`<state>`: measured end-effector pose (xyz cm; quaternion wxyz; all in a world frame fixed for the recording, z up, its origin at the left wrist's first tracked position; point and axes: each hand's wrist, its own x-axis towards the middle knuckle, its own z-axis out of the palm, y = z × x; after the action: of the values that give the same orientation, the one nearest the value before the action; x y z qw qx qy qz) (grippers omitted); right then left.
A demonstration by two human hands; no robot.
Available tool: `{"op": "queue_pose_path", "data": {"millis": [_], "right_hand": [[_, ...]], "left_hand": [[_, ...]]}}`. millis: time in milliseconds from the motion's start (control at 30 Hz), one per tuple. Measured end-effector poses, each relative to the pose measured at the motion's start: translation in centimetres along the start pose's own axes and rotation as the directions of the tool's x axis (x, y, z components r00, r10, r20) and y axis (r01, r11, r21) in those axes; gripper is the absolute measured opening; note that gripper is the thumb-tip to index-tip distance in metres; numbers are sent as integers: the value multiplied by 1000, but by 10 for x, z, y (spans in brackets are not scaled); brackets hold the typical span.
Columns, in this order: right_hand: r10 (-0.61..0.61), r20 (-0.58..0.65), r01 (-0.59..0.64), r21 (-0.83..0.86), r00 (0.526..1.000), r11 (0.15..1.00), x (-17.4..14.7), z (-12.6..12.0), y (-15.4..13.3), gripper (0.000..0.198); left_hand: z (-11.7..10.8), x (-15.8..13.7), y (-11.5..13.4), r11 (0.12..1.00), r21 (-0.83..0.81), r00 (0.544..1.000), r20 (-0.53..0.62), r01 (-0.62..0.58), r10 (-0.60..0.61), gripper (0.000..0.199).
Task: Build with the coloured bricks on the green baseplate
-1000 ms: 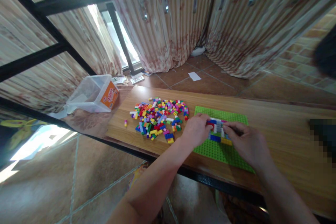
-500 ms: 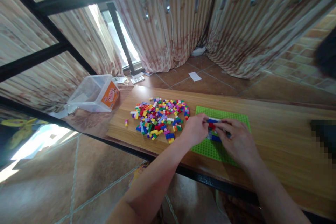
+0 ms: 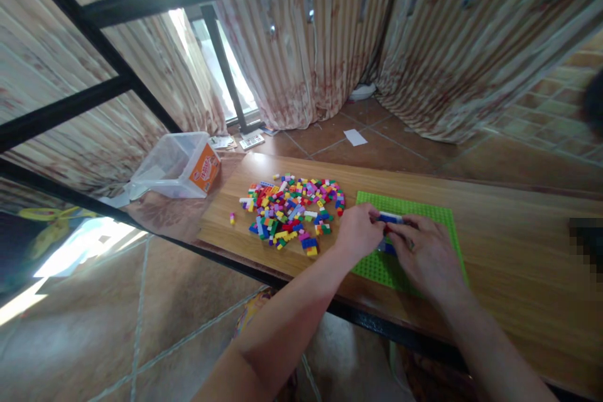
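A green studded baseplate lies on the wooden tabletop under both hands. On it sits a small structure of toy building bricks, with white and blue parts showing along the back and a blue part at the front. My left hand is closed, its fingertips gripping the structure's left side. From the right, my right hand pinches at the same bricks with thumb and fingers. A bit of red shows between the two hands. The fingers cover most of the structure, so its full shape is hidden.
Left of the baseplate is a spread pile of loose colourful bricks, with a small pink-and-yellow piece apart from it. A clear plastic bin with an orange label stands beyond the table's left end. A black table edge runs in front.
My hands have drawn slightly closer over the bricks, and less of the red part shows now. The whole view has shifted a little, with things appearing farther right.
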<state>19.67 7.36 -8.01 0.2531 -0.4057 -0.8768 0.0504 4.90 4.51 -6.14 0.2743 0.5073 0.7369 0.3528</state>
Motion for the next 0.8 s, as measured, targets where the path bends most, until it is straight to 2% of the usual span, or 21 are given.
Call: {"op": "queue_pose_path", "data": {"millis": [167,267,400,533,800], "right_hand": [[-13,60,20,-120,998,993,-6,-2,-9,35],[-5,53,13,-161,999,987,-11,-2,-14,34],[-15,3,16,-144,1000,989,-17,2,-12,32],[-43,-23,41,-93,999,995,-17,7,-4,32],[-104,-33,102,-64,994,993,-14,12,10,36]], "left_hand": [[1,2,-3,1000,0,1000,-1,28,-28,13],[1,4,-5,999,-22,999,30,38,-38,12],[1,3,-5,1000,-16,999,37,15,-14,14],[2,-3,-3,998,57,1000,21,-16,15,19],[-5,-3,-3,996,79,994,99,-51,44,20]]}}
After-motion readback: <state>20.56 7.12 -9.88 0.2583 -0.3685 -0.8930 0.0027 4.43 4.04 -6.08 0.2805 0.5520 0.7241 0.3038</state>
